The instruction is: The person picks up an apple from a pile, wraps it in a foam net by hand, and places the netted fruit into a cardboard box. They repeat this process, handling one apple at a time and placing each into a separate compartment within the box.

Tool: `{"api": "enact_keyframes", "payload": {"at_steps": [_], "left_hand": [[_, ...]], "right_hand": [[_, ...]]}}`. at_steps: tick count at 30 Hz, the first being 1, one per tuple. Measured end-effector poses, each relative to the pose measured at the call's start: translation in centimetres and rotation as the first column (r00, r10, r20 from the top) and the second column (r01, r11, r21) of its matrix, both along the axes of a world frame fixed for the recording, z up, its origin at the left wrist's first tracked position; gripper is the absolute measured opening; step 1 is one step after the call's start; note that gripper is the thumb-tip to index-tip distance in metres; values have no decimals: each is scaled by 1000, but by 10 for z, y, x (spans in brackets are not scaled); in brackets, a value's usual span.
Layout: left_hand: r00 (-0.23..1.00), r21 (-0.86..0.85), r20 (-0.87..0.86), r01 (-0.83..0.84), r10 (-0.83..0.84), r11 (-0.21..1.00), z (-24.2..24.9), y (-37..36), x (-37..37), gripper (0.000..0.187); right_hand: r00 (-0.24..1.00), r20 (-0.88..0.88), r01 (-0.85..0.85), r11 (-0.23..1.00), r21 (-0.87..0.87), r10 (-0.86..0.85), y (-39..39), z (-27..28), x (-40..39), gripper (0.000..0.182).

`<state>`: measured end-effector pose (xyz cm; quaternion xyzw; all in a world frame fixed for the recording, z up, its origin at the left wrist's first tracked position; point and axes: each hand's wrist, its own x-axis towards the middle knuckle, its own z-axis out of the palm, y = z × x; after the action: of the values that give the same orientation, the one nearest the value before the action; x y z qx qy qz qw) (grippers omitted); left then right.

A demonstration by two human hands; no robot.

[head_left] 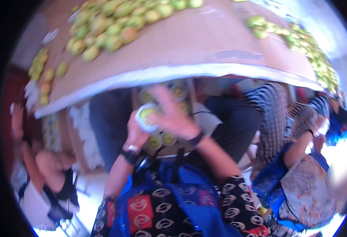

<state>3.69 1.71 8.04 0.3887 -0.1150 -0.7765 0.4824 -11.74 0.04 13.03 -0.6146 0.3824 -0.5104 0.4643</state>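
Note:
My left hand (136, 130) is wrapped round a yellow-green apple (146, 115) in a white foam net (149, 128). Over the apple's right side reaches my right hand (175, 118), its fingers stretched out and apart, blurred by motion; the thumb seems to touch the fruit. Below both hands, between my knees, stands a carton (191, 94) with several netted apples (168, 138) inside, partly hidden by my hands.
A brown-covered table (189, 43) with a white edge (157, 73) lies ahead, bearing heaps of apples (114, 27). People sit close by: a bare arm (28, 158) at left, a person in a patterned top (305, 181) at right. White foam nets (84, 134) lie left of my leg.

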Motion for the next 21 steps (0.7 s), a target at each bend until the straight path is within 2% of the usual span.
{"api": "enact_keyframes", "payload": {"at_steps": [1,2,3,4,5,6,8,9,11,12,13,14,15,18,21], "left_hand": [[1000,-120,29,8,-5,993,-6,-7,4,29],[997,-37,-43,-66,64,997,13,-8,8,30],[989,-37,47,-139,141,990,14,-9,10,31],[969,-43,128,-206,210,978,14,-12,11,31],[965,-41,141,-218,222,975,17,-13,13,31],[963,-10,118,-242,242,970,21,-13,10,31],[963,28,97,-256,253,966,24,-12,9,32],[986,15,93,-142,140,990,26,-11,7,32],[995,-34,92,39,-36,999,20,-9,8,34],[997,77,83,-15,8,997,15,-6,6,35],[997,46,44,62,-64,997,15,-7,7,36],[990,13,3,140,-140,990,15,-7,7,36],[990,18,5,142,-142,990,15,-6,7,36],[985,2,15,173,-173,985,18,-7,4,38],[959,10,88,271,-271,963,19,-8,0,40]], "right_hand": [[991,-84,98,995,-33,-100,-12,5,-22,65],[972,40,215,950,226,-230,-11,32,-38,55],[944,78,307,940,147,-321,-20,37,-56,45],[919,183,300,920,254,-350,-22,43,-72,37],[922,173,286,912,295,-346,-20,45,-81,33],[946,148,226,916,330,-287,-18,39,-93,26],[985,113,66,889,453,-131,-12,28,-83,27],[998,42,18,883,469,-43,-7,19,-72,27],[987,117,-157,762,628,108,2,-2,-47,35],[976,148,-216,687,694,157,6,-7,-36,37],[975,156,-221,682,697,157,5,-17,-31,37],[941,274,-336,636,695,198,4,-27,-26,43],[892,388,-445,586,677,231,4,-34,-25,49],[872,409,-488,543,683,269,4,-38,-25,49],[869,384,-494,546,677,311,6,-39,-27,48]]}}
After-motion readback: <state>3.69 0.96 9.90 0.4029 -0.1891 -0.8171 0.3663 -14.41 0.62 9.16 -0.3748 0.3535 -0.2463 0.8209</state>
